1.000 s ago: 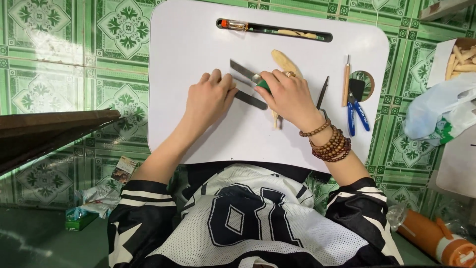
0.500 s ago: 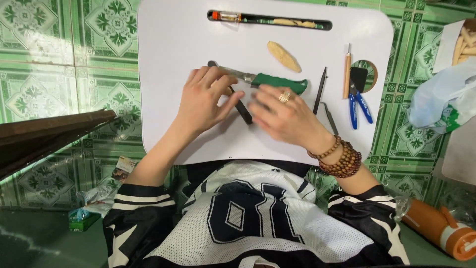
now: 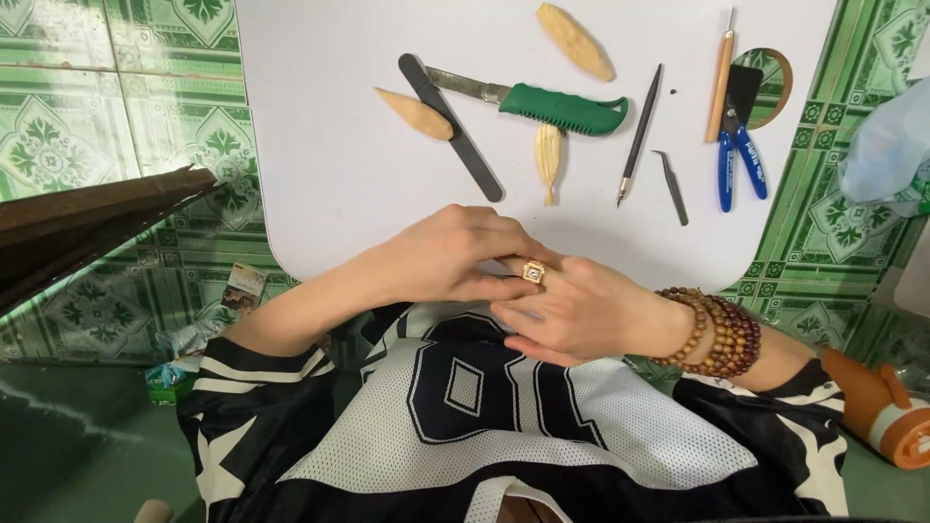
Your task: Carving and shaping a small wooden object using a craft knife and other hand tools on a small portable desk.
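White bench (image 3: 320, 184) surface fills the space ahead of a seated person, seen from above their head. Both hands rest together at the near edge of the bench, close to the person's chest. The left hand (image 3: 441, 260) lies over the fingers of the right hand (image 3: 581, 315), its fingertips touching a gold ring (image 3: 533, 272) with a pale square stone worn on a right finger. Neither hand holds a tool; the left is loosely curled, the right lies flat with fingers together. Brown wooden bead bracelets (image 3: 717, 332) wrap the right wrist.

Well beyond the hands, tools lie spread across the bench. Straight ahead of the left hand is a long dark file (image 3: 451, 127), lying slantwise, with a pale carved wooden piece (image 3: 415, 113) just to its left. A knife with a green handle (image 3: 562, 107) lies crosswise past the file, its blade touching the file's far end. A second pale wooden piece (image 3: 548, 159) sits just below the knife handle, and a third (image 3: 575, 42) lies farther away. Ahead of the right hand are a thin dark pointed tool (image 3: 639, 136), small bent tweezers (image 3: 671, 186), a wooden-handled tool (image 3: 719, 75), and blue-handled pliers (image 3: 740, 155) partly over a small round mirror (image 3: 770, 76).

Green patterned floor tiles (image 3: 116, 107) surround the bench.
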